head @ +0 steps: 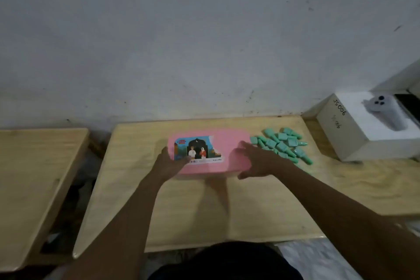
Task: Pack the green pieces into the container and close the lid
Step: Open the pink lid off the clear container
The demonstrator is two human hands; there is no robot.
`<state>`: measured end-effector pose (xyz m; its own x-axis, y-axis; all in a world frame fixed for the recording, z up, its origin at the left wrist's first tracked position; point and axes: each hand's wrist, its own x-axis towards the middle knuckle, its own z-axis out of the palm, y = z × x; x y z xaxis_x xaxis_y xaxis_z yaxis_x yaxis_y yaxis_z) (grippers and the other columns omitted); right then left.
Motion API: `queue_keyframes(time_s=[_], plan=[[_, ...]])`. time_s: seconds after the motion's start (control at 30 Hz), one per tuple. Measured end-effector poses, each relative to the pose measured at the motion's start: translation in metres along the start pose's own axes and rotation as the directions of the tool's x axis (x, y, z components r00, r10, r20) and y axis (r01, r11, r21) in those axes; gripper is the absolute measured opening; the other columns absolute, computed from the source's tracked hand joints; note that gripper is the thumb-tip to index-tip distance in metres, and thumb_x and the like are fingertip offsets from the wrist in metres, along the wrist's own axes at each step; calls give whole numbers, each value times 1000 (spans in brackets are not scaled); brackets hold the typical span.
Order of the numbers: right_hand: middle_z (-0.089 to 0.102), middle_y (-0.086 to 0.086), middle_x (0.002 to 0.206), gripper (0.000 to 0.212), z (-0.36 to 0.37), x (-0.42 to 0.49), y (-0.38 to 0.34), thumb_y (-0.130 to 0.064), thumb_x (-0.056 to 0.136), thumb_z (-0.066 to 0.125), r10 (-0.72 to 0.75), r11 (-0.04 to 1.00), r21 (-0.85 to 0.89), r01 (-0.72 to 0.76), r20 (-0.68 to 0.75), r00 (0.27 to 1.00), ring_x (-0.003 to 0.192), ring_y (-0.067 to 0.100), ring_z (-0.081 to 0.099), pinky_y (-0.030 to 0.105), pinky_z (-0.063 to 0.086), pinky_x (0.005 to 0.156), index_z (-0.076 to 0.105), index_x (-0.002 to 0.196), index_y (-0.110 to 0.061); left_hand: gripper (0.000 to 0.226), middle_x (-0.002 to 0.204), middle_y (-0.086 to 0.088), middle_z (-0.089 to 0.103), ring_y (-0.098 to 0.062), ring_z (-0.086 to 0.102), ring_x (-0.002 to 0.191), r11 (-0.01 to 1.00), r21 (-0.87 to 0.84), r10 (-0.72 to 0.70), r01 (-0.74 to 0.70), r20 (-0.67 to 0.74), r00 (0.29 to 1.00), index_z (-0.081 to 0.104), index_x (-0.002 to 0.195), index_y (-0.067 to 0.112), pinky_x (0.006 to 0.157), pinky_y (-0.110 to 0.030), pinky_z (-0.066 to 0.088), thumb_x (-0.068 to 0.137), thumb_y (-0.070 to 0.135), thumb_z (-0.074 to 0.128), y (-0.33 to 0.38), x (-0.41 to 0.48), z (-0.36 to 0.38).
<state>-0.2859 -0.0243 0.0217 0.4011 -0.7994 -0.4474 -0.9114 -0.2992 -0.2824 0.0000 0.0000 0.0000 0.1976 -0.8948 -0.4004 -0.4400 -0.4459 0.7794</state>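
Both arms reaching forward over the wooden table (pixel 261 207). Left hand (pixel 169 162) lying flat, fingers spread, on the left end of the pink container (pixel 223 150) near the far edge, lid on. Right hand (pixel 259 160) hovering splayed at its right end, gripping nothing. Green pieces (pixel 283 144) heaped just beside. White box (pixel 354 129) at the right showing "JS006".

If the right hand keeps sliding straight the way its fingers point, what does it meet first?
The right hand points up-left across the pink lid. It would likely reach the picture sticker first, though its height above the lid is unclear.
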Motion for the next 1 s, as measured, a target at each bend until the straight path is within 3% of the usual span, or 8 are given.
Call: queue_keyframes(time_s=[0.1,0.17,0.3,0.43,0.53,0.73,0.83,1.0], plan=[[10,0,160,99,9,-4,1,-31,75,78,28,987,-159,-30,-18,999,138,24,34,41,48,99,16,152,-20,65,117,1,54,-20,54,109,998,-46,35,-36,-36,999,48,127,9,87,-31,45,74,27,80,-8,-13,3],[4,1,162,93,10,-4,0,-12,80,71,43,966,-253,-59,-69,997,135,25,39,39,54,90,12,152,-21,51,108,3,63,-24,62,106,993,-107,42,-43,-20,999,56,109,18,87,-37,52,66,25,84,-19,-16,6],[4,8,162,79,15,2,-8,2,87,54,30,936,-344,-69,-119,992,137,29,39,41,54,88,14,152,-17,70,110,-2,70,-20,67,99,976,-218,13,-19,-29,999,60,116,17,89,-44,56,54,29,89,-42,-17,8],[4,15,161,80,19,3,-11,1,86,57,42,919,-386,-79,-105,994,141,32,31,48,51,96,13,151,-14,64,111,-2,70,-19,66,101,952,-302,17,-36,-68,998,61,120,14,85,-35,56,61,16,88,-47,-18,13],[11,18,159,81,14,6,-9,-3,86,60,15,899,-435,-50,-85,996,131,35,44,42,54,87,13,151,-12,64,110,0,70,-16,67,101,940,-337,20,-44,-73,997,61,119,16,82,-30,56,61,16,88,-50,-18,16],[45,12,137,79,-6,16,-1,-12,80,70,-61,900,-429,81,60,996,108,25,57,29,51,86,28,147,-13,61,113,0,69,-12,64,104,926,-374,18,-55,-102,995,59,122,14,75,-15,51,66,14,85,-55,-20,21],[48,10,138,76,-20,21,-1,-22,82,70,-60,888,-444,120,146,987,118,26,52,34,46,98,31,148,-15,69,118,4,65,-8,59,110,906,-419,14,-57,-105,994,55,126,14,86,-23,50,64,11,86,-55,-24,27],[37,6,152,75,-39,23,-4,-30,87,63,-41,876,-463,136,209,977,133,24,42,33,35,105,26,152,-22,82,119,2,63,-6,62,106,860,-504,22,-81,-122,992,46,128,12,80,-22,55,59,9,89,-50,-26,48]])
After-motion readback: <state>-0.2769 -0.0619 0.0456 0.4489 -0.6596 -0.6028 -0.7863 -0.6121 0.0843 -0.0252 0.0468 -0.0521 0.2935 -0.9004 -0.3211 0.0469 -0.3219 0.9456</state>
